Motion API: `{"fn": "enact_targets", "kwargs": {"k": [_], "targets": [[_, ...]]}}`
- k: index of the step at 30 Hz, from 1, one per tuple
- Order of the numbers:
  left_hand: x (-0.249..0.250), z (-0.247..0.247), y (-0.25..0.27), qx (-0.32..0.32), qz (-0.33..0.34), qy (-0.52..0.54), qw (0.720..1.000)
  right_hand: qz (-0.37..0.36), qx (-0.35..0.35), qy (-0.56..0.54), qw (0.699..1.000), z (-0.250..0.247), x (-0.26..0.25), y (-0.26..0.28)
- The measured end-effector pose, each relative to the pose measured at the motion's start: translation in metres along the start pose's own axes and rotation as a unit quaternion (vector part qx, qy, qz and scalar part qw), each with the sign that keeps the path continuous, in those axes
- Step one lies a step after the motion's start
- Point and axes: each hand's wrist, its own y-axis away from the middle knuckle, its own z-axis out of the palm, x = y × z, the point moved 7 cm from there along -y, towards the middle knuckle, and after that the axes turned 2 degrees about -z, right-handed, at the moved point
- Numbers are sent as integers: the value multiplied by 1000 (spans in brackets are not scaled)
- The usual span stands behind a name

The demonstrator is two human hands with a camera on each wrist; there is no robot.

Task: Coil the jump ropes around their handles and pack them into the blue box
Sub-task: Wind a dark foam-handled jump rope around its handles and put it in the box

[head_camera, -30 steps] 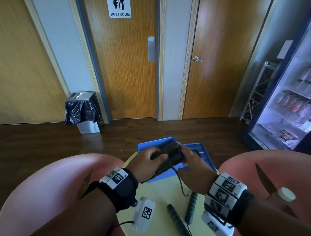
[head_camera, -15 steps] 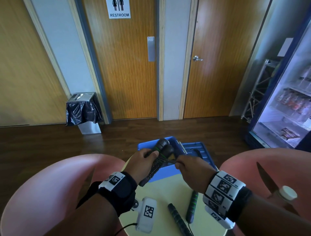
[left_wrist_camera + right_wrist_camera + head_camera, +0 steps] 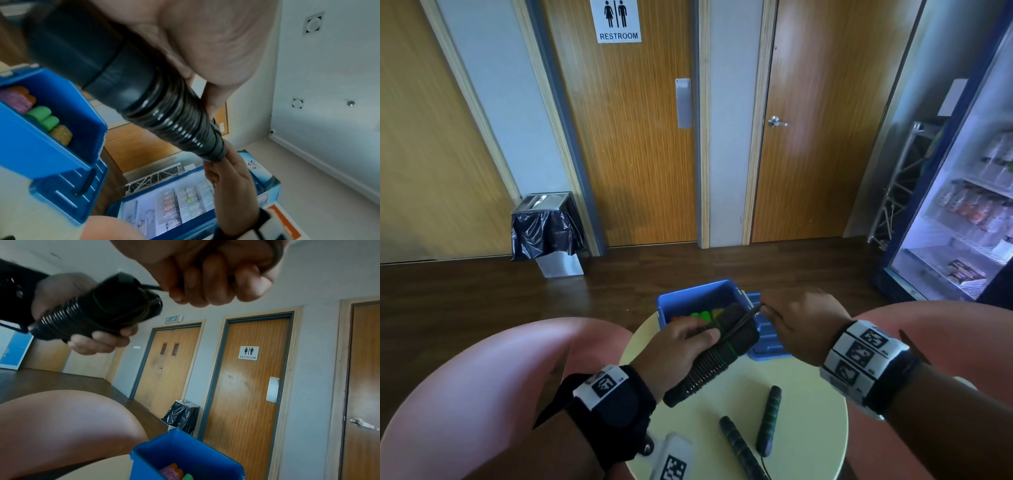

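My left hand (image 3: 681, 337) grips a pair of black jump rope handles (image 3: 717, 356) with black cord coiled round them, tilted over the round table. The same bundle (image 3: 144, 91) fills the left wrist view. My right hand (image 3: 796, 317) pinches the taut rope end (image 3: 748, 315) and holds it to the right of the bundle, above the box lid. In the right wrist view its fingers (image 3: 207, 272) are curled round the cord. The blue box (image 3: 688, 301) stands open behind, with coloured handles (image 3: 702, 314) inside. A second rope's black-and-green handles (image 3: 768, 418) lie on the table.
The blue lid (image 3: 765, 337) lies flat to the right of the box. The table (image 3: 808, 428) is small, round and pale yellow, flanked by pink chairs (image 3: 465, 394). A white tagged device (image 3: 671, 459) sits at its near edge. A drinks fridge (image 3: 962, 212) stands right, a bin (image 3: 548, 229) left.
My right hand has pulled the rope end away to the right and up. The left hand has turned the bundle slightly and lifted it a little.
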Motion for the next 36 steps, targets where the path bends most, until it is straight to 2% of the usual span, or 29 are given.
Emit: {"fn": "enact_targets", "kwargs": {"k": [6,11,14,18,22,25,27,30,32,34,36], "targets": [[26,15,16,-18,37,50,998,-69,124,-98,985,-3,-3,18],[33,29,25,-48,48,126,990,-85,158,-191,965,5,-12,23],[30,35,28,-65,32,220,973,-80,134,-229,961,20,-14,22],[24,35,29,-51,-7,254,966,-78,88,-271,955,27,-21,24],[17,40,27,-33,-73,280,957,-54,122,-284,949,20,-19,21],[14,44,19,-28,-99,277,955,-23,129,-321,938,24,-7,15],[16,50,11,-27,-101,280,954,2,119,-368,922,30,1,14],[27,64,-4,-14,-84,287,954,53,130,-476,868,39,9,15],[30,75,-15,15,-84,299,951,92,109,-525,839,51,17,11],[25,86,-26,41,-93,319,942,118,84,-521,841,60,27,11],[23,101,-34,56,-111,341,932,111,64,-485,865,59,35,20]]}}
